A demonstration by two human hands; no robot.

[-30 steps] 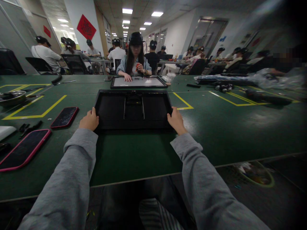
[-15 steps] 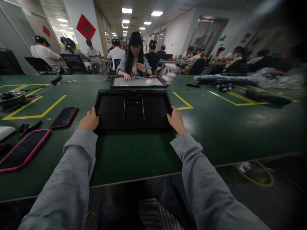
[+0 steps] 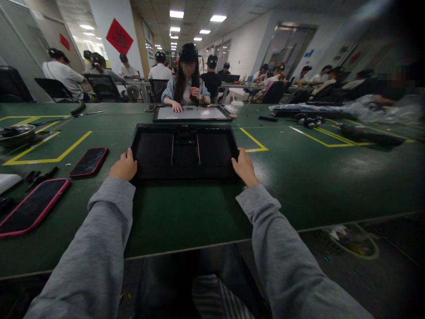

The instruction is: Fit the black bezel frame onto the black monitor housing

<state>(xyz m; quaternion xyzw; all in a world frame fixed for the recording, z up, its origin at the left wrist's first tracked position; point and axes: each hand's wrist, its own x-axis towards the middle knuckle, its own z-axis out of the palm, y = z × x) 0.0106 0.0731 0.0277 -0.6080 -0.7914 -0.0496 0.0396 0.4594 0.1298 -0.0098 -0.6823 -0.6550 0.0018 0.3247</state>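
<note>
A wide black monitor back cover (image 3: pixel 152 150), its hollow inner side facing up, is in front of me at the middle of the green table (image 3: pixel 189 212). Two thin metal strips run across its centre. My left hand (image 3: pixel 124 165) grips its left edge, fingers closed round the rim. On the opposite edge, my right hand (image 3: pixel 245 167) is closed in the same way, thumb on the near side. The fingers' undersides are hidden. Whether the cover rests fully on the table I cannot tell.
Two red-cased phones, one near (image 3: pixel 35 206) and one farther (image 3: pixel 89 162), lie at left, with a metal bowl (image 3: pixel 18 137) beyond. Across the table a co-worker's hand (image 3: pixel 177 106) touches a flat panel (image 3: pixel 192 114). Plastic wrap (image 3: pixel 375 108) and a basket (image 3: pixel 360 241) are at right.
</note>
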